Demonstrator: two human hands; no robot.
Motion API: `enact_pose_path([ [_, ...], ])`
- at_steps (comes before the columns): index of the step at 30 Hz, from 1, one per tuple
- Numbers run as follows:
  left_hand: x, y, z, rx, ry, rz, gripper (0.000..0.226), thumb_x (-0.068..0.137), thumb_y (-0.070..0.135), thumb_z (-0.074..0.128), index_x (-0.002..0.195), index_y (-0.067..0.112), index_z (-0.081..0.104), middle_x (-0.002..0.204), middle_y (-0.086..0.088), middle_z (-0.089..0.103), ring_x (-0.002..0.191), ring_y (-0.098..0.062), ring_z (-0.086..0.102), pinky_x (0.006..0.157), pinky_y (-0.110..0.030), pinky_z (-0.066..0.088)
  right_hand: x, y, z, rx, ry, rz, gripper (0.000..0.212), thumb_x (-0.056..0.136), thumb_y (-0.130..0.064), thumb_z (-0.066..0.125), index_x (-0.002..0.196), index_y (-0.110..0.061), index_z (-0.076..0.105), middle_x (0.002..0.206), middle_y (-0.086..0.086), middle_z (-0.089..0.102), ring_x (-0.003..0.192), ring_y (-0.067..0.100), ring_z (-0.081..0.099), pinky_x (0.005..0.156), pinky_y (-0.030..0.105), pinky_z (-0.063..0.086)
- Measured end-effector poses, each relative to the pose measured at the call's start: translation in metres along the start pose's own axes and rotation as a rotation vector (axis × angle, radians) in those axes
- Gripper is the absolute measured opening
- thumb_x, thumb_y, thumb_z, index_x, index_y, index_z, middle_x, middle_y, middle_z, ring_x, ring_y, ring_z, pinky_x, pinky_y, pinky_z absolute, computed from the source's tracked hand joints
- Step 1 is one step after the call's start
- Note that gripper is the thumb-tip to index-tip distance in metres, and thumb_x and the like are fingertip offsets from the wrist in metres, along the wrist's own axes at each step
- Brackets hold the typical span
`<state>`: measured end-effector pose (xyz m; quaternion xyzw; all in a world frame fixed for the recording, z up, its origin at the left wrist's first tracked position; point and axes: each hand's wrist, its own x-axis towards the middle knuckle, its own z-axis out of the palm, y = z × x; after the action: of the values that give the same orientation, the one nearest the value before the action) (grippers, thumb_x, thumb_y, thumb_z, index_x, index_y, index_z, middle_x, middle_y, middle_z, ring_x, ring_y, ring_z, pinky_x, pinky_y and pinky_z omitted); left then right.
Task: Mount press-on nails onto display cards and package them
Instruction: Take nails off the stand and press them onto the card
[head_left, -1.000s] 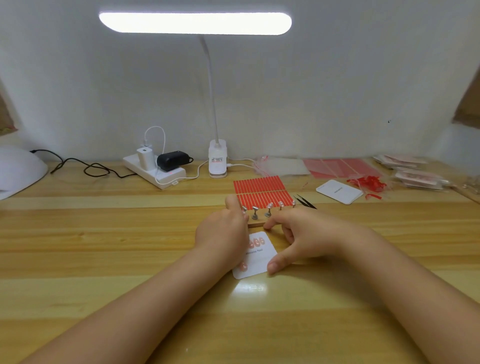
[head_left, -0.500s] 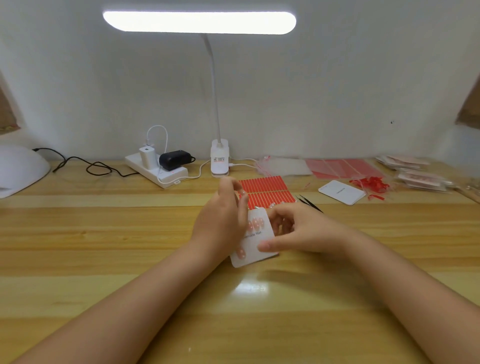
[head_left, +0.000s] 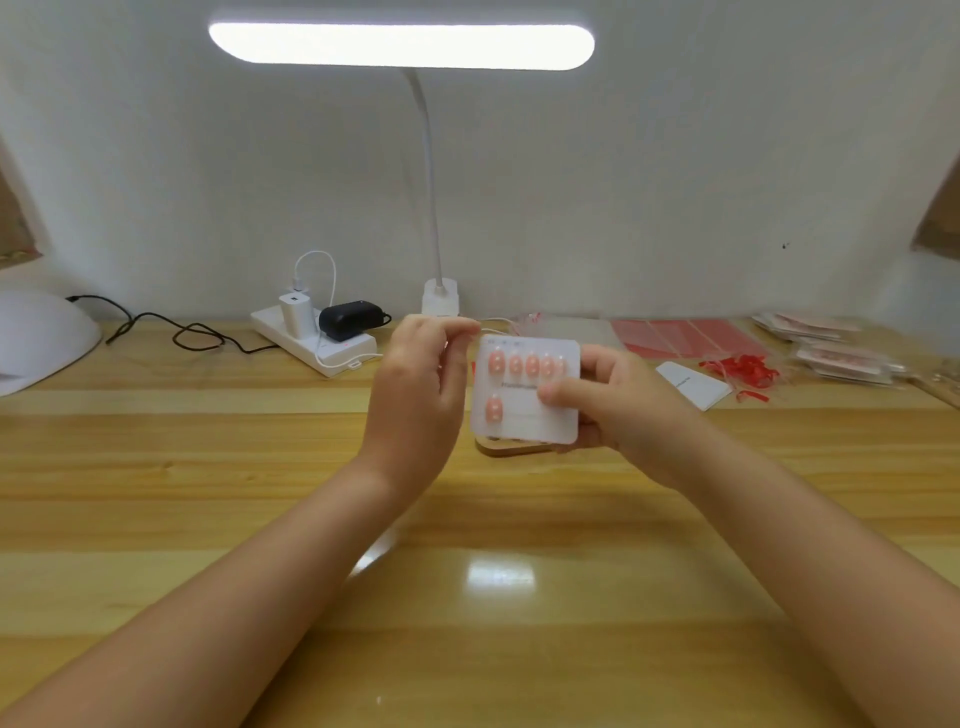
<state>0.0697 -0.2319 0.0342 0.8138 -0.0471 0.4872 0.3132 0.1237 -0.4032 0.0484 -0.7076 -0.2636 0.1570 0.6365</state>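
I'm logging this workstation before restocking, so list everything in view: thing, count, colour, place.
display card: one, white, held up above the desk centre
press-on nails: six visible, pink, five in the card's top row, one below
wooden stand: one, light wood, on the desk under the card
blank card: one, white, desk right
red sheets: a few, red, back right
red scraps: a pile, red, right of the blank card
packaged sets: a stack, clear and pink, far right
desk lamp: one, white, back centre
power strip: one, white, back left, with a white and a black plug
white dome device: one, far left
left hand: thumb and finger pinched beside the card
right hand: holds the card
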Motion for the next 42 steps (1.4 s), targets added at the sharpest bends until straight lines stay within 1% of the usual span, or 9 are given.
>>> enact_pose_path([
  [2, 0.001, 0.005, -0.002, -0.046, -0.001, 0.032, 0.018, 0.093, 0.006, 0.055, 0.106, 0.004, 0.068, 0.092, -0.005, 0.060, 0.077, -0.007, 0.052, 0.073, -0.011, 0.042, -0.001, -0.007, -0.004, 0.082, 0.001, 0.016, 0.021, 0.094, -0.002, 0.052, 0.105, -0.017, 0.061, 0.081, 0.003, 0.075, 0.071, 0.025, 0.072, 0.054, 0.028, 0.055],
  [4, 0.001, 0.010, -0.003, -0.100, -0.008, 0.073, 0.020, 0.091, 0.009, 0.059, 0.108, 0.005, 0.069, 0.092, -0.005, 0.062, 0.080, -0.011, 0.056, 0.072, -0.019, 0.048, -0.002, -0.014, -0.006, 0.108, 0.008, 0.016, 0.022, 0.096, -0.001, 0.047, 0.106, -0.016, 0.059, 0.080, 0.008, 0.074, 0.069, 0.031, 0.072, 0.052, 0.029, 0.056],
  [7, -0.001, 0.015, -0.002, -0.112, -0.021, 0.151, 0.021, 0.088, 0.011, 0.063, 0.107, 0.007, 0.070, 0.091, -0.007, 0.064, 0.083, -0.021, 0.060, 0.074, -0.035, 0.052, -0.003, -0.019, -0.007, 0.063, 0.046, 0.002, 0.022, 0.097, -0.002, 0.046, 0.114, -0.013, 0.056, 0.094, 0.017, 0.070, 0.070, 0.033, 0.072, 0.050, 0.029, 0.056],
  [9, -0.002, 0.015, -0.001, -0.091, -0.019, 0.196, 0.020, 0.085, 0.011, 0.066, 0.105, 0.010, 0.071, 0.088, -0.006, 0.064, 0.083, -0.023, 0.059, 0.074, -0.041, 0.051, -0.004, -0.021, -0.007, 0.042, 0.064, -0.015, 0.025, 0.097, -0.002, 0.047, 0.120, -0.009, 0.053, 0.100, 0.020, 0.068, 0.070, 0.032, 0.072, 0.050, 0.030, 0.057],
  [17, -0.003, 0.010, 0.000, 0.001, -0.010, 0.305, 0.015, 0.083, 0.018, 0.069, 0.092, 0.008, 0.075, 0.083, -0.007, 0.065, 0.080, -0.014, 0.052, 0.069, -0.040, 0.049, -0.008, -0.027, -0.006, 0.007, 0.106, -0.083, 0.022, 0.096, -0.003, 0.049, 0.115, -0.013, 0.054, 0.098, 0.015, 0.069, 0.070, 0.033, 0.072, 0.056, 0.036, 0.060],
  [24, -0.004, 0.010, 0.001, 0.057, 0.011, 0.374, 0.014, 0.084, 0.020, 0.068, 0.091, 0.012, 0.076, 0.079, -0.006, 0.062, 0.073, -0.018, 0.049, 0.066, -0.037, 0.045, -0.011, -0.029, -0.004, -0.014, 0.097, -0.100, 0.023, 0.095, -0.002, 0.050, 0.111, -0.016, 0.056, 0.099, 0.013, 0.069, 0.072, 0.030, 0.072, 0.057, 0.034, 0.060],
  [32, -0.005, 0.007, 0.002, 0.080, 0.005, 0.363, 0.012, 0.084, 0.024, 0.070, 0.086, 0.016, 0.078, 0.077, -0.004, 0.061, 0.070, -0.020, 0.050, 0.063, -0.038, 0.045, -0.012, -0.032, -0.003, -0.009, 0.076, -0.103, 0.022, 0.095, 0.000, 0.050, 0.103, -0.020, 0.057, 0.098, 0.013, 0.069, 0.073, 0.032, 0.072, 0.055, 0.032, 0.060],
  [38, -0.003, 0.007, 0.001, 0.089, -0.015, 0.387, 0.008, 0.083, 0.021, 0.072, 0.087, 0.017, 0.078, 0.078, -0.004, 0.062, 0.068, -0.021, 0.050, 0.065, -0.038, 0.044, -0.011, -0.031, -0.005, -0.005, 0.073, -0.094, 0.021, 0.095, -0.002, 0.051, 0.111, -0.014, 0.056, 0.097, 0.014, 0.069, 0.071, 0.031, 0.072, 0.056, 0.033, 0.060],
  [42, -0.002, 0.008, 0.000, 0.107, -0.032, 0.411, 0.008, 0.083, 0.022, 0.072, 0.087, 0.018, 0.078, 0.080, -0.003, 0.063, 0.068, -0.021, 0.052, 0.065, -0.038, 0.043, -0.011, -0.031, -0.006, 0.000, 0.068, -0.077, 0.021, 0.095, -0.001, 0.052, 0.110, -0.015, 0.055, 0.098, 0.013, 0.069, 0.071, 0.031, 0.072, 0.057, 0.034, 0.060],
])
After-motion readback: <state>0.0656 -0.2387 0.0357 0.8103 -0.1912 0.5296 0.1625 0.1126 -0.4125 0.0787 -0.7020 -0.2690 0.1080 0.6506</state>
